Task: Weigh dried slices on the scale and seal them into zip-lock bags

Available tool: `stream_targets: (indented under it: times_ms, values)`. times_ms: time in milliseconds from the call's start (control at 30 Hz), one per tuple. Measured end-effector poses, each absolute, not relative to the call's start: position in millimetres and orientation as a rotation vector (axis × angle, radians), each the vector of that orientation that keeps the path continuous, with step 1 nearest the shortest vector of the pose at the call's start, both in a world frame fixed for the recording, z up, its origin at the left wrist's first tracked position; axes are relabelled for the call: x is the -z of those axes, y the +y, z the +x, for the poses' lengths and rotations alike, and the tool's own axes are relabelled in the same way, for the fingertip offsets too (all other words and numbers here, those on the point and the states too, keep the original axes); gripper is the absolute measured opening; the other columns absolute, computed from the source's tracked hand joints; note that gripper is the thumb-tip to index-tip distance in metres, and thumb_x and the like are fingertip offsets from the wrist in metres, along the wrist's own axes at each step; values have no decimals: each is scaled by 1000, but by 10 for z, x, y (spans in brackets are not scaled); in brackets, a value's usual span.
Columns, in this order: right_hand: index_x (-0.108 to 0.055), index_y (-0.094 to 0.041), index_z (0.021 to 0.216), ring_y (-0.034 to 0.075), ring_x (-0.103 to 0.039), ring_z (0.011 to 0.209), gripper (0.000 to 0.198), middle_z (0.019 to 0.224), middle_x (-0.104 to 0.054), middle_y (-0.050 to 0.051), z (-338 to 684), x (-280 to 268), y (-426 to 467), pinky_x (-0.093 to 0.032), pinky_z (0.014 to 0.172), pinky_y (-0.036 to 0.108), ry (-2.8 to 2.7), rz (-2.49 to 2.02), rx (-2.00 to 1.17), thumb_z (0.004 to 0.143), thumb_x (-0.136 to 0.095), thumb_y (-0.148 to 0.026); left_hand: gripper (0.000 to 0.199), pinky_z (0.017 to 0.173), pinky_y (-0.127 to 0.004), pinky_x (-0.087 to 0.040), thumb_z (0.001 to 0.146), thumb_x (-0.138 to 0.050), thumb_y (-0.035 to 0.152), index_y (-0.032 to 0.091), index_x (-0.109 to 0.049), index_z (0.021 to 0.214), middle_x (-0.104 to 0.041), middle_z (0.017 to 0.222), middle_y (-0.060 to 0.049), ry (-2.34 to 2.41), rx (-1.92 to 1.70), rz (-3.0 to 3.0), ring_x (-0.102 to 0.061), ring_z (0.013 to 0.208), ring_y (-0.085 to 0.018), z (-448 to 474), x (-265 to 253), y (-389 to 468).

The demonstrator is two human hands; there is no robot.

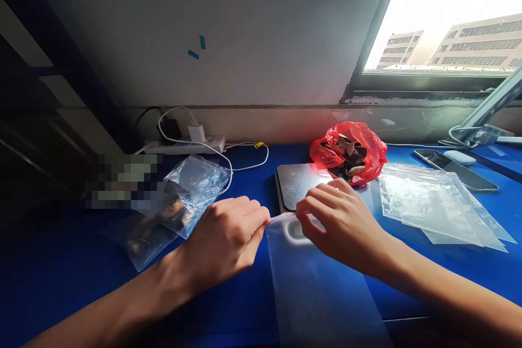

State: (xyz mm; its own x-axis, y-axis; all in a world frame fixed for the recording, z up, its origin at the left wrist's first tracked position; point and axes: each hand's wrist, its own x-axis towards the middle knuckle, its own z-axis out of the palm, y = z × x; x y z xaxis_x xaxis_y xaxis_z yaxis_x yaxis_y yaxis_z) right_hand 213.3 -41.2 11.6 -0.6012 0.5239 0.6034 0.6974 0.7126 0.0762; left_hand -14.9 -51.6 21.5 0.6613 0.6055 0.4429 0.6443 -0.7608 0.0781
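Observation:
A clear plastic zip bag (322, 288) hangs in front of me, its top edge toward the scale. My left hand (234, 231) is closed, pinching the bag's upper left corner between thumb and fingers. My right hand (338, 220) curls over the top edge farther right, thumb and forefinger closed on it; the fingertips are partly hidden. Just beyond lies a flat scale with a shiny metal top (299, 187). Behind it sits an open red plastic bag (373, 155) with dark and pale dried pieces (353, 157) inside. No contents show in the clear bag.
Filled clear bags (199, 179) with brown pieces lie at left, near a power strip (175, 147) and white cable (207, 147). Several flat clear bags (432, 206) are stacked at right, beside a phone (460, 171) and white mouse-like object (459, 157). The table (228, 310) is blue.

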Motion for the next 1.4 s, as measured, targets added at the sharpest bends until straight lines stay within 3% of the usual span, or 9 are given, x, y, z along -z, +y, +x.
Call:
stream_targets:
  times_ms: [333, 533, 733, 933, 1033, 1233, 1333, 1400]
  values:
    - [-59, -20, 78, 14, -54, 69, 12, 74, -63, -1, 2480, -335, -346, -40, 67, 29, -2237, -992, 89, 90, -55, -18, 25, 62, -26, -44, 94, -44, 15, 17, -64, 77, -63, 71, 1, -1186, 826, -2780, -58, 64, -12, -252, -401, -511]
    - [-61, -20, 78, 16, -61, 66, 10, 74, -67, 2, 2972, -348, -81, -45, 61, 29, -1885, -1174, 186, 86, -58, -26, 22, 65, -24, -47, 93, -47, 20, 20, -63, 79, -68, 77, 2, -1466, 918, -2662, -64, 71, -13, -432, -426, -426]
    - [-65, -20, 103, 14, -62, 71, 23, 83, -69, 2, 2622, -269, -224, -49, 61, 25, -1996, -1138, -315, 93, -54, -38, 20, 70, -23, -49, 93, -49, 22, 22, -66, 82, -71, 82, 4, -1430, 943, -2773, -66, 75, -13, -331, -422, -462]
    - [-63, -18, 81, 10, -55, 64, 23, 71, -64, 0, 2352, -234, -335, -44, 58, 22, -2037, -1008, -501, 94, -52, -32, 17, 69, -20, -49, 92, -50, 19, 21, -66, 87, -71, 83, 4, -1415, 975, -2921, -66, 75, -11, -250, -341, -507]
    - [-62, -18, 81, 10, -55, 63, 24, 70, -63, 0, 2323, -216, -330, -43, 56, 23, -2039, -1012, -583, 94, -51, -33, 17, 67, -19, -47, 93, -50, 21, 21, -65, 86, -70, 81, 5, -1408, 1006, -2978, -64, 74, -10, -261, -302, -489]
    - [-68, -24, 82, 15, -61, 69, 24, 77, -69, 3, 2858, -421, -373, -49, 62, 28, -1976, -1054, -390, 89, -59, -44, 18, 60, -19, -43, 93, -50, 22, 20, -63, 81, -64, 72, 5, -1359, 954, -3015, -59, 64, -8, -296, -312, -525]
    - [-72, -28, 86, 20, -66, 78, 20, 87, -73, 7, 3712, -513, -297, -52, 73, 35, -1634, -1415, -185, 80, -69, -47, 20, 59, -20, -42, 93, -47, 21, 19, -61, 77, -61, 69, 4, -1339, 909, -2995, -57, 61, -9, -317, -330, -522]
    - [-74, -28, 80, 23, -66, 77, 24, 89, -73, 11, 4291, -498, -192, -49, 69, 39, -1555, -1679, -189, 70, -75, -50, 21, 59, -21, -43, 93, -46, 21, 20, -61, 78, -61, 69, 4, -1308, 860, -3023, -57, 61, -9, -318, -320, -501]
